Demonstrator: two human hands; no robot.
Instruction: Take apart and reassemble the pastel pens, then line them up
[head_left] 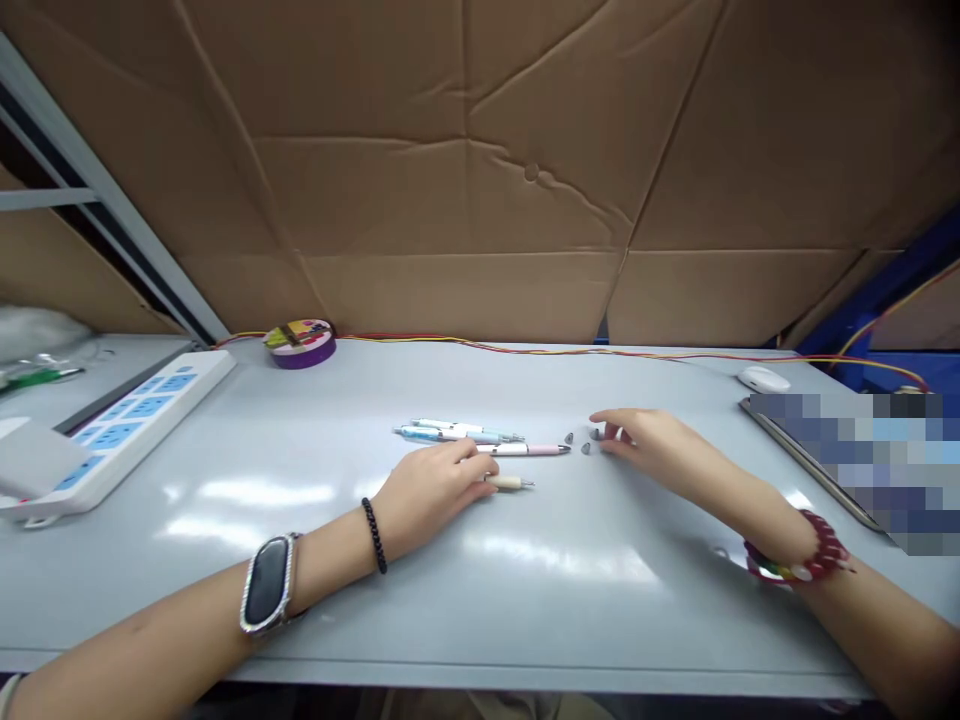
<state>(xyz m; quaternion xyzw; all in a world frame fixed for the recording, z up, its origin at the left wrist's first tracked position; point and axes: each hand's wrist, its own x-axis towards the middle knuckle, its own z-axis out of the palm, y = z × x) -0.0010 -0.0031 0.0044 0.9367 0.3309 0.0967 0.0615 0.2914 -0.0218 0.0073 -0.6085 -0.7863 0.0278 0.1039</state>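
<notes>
Left hand [431, 487]: fingers curled down on beige pen [511, 483], whose tip pokes out past them. Right hand [645, 440]: fingertips at small grey cones [586, 448]; cannot tell if gripping. The cones likely need a light fingertip pinch, with the pen kept flat on the worktop [525, 580].

My left hand [435, 485] and right hand [652, 445] are bare, and so are both forearms. On my left wrist I wear a watch [268, 583]. It has a dark, glossy, rounded oblong face in a silvery case set with small sparkling stones. Just beyond it, toward the hand, is a black bracelet [374, 535], a thin string of small beads. On my right wrist is a red bracelet [806, 555] of chunkier dark beads, with a few green, yellow and pale ones among them.
</notes>
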